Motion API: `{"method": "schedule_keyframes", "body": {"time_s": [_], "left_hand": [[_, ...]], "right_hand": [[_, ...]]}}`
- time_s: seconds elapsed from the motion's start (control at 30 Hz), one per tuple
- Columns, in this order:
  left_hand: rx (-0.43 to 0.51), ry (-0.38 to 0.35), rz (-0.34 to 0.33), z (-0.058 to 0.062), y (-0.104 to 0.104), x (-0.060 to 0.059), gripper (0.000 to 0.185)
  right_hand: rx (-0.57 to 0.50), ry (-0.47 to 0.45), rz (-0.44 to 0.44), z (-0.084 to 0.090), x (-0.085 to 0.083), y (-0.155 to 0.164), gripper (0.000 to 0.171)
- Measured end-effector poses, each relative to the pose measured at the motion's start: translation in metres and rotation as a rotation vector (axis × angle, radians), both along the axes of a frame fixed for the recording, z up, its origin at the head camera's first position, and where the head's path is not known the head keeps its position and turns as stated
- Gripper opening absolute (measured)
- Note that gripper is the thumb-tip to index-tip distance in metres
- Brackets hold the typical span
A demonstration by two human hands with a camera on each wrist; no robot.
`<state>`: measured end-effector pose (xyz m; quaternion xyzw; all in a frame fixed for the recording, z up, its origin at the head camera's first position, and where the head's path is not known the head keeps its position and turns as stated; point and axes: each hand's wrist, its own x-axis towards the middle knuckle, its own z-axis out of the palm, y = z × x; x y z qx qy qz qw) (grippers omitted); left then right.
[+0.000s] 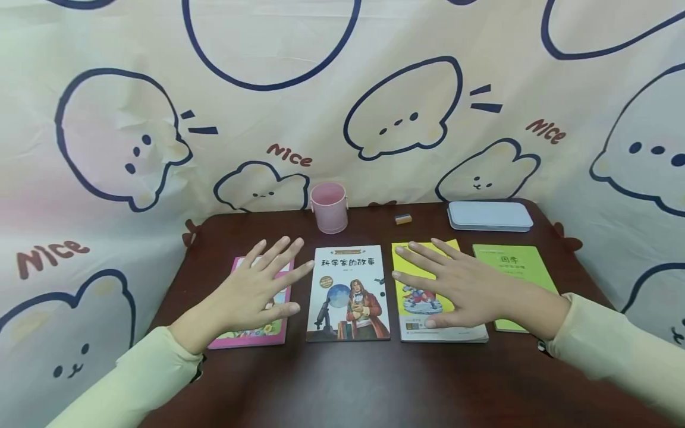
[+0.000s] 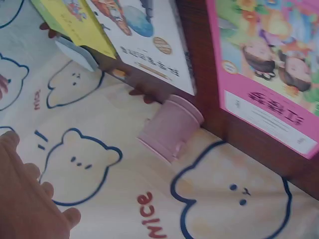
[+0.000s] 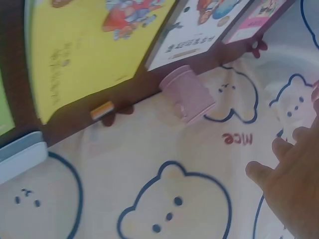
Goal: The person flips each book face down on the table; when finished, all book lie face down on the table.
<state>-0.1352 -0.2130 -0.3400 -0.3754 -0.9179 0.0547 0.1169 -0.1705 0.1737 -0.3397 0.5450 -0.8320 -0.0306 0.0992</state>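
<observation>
The left hand (image 1: 251, 291) covers most of the pink book (image 1: 278, 330), and the right hand (image 1: 455, 285) hides the middle of the yellow book (image 1: 412, 303). Whether either palm touches its cover cannot be told. Beyond the right hand, the small eraser-like block (image 1: 404, 219) is too small to identify.

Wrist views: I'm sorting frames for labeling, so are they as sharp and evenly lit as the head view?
Head view: even light, crisp, though the backdrop bows at the edges. Left wrist view: soft, the left hand blurred, the pink book readable. Right wrist view: softest, the yellow book smeared, the right hand out of focus.
</observation>
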Motion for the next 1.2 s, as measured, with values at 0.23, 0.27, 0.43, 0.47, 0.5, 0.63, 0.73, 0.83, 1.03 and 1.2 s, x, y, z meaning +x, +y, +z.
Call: {"method": "schedule_keyframes", "body": {"time_s": [0.23,0.27,0.43,0.47,0.5,0.63,0.73,0.83,1.03,1.2], "left_hand": [[-0.052,0.033,0.078,-0.011,-0.027,0.003,0.072],[-0.050,0.034,0.095,-0.012,-0.031,0.002,0.073],[-0.029,0.018,0.218,-0.021,-0.050,-0.001,0.077],[-0.027,0.012,0.248,-0.023,-0.054,-0.001,0.077],[-0.022,0.004,0.275,-0.025,-0.059,-0.001,0.078],[-0.019,-0.030,0.371,-0.033,-0.079,0.004,0.078],[-0.015,-0.063,0.403,-0.045,-0.091,0.001,0.076],[-0.015,-0.094,0.424,-0.059,-0.102,-0.003,0.074],[0.006,-0.142,0.462,-0.084,-0.114,0.000,0.067],[0.027,-0.210,0.487,-0.093,-0.121,0.008,0.064]], "right_hand": [[0.016,0.019,0.104,-0.006,-0.016,-0.039,0.076],[0.013,0.021,0.110,-0.006,-0.018,-0.044,0.076],[0.006,0.008,0.123,-0.013,-0.030,-0.075,0.072],[0.009,0.000,0.125,-0.016,-0.033,-0.082,0.071],[0.015,-0.003,0.129,-0.019,-0.035,-0.089,0.069],[0.032,-0.038,0.131,-0.027,-0.043,-0.117,0.065],[0.037,-0.059,0.109,-0.029,-0.052,-0.132,0.065],[0.044,-0.073,0.088,-0.030,-0.063,-0.145,0.065],[0.070,-0.127,0.098,-0.043,-0.082,-0.172,0.061],[0.144,-0.132,0.081,-0.053,-0.096,-0.193,0.061]]}}
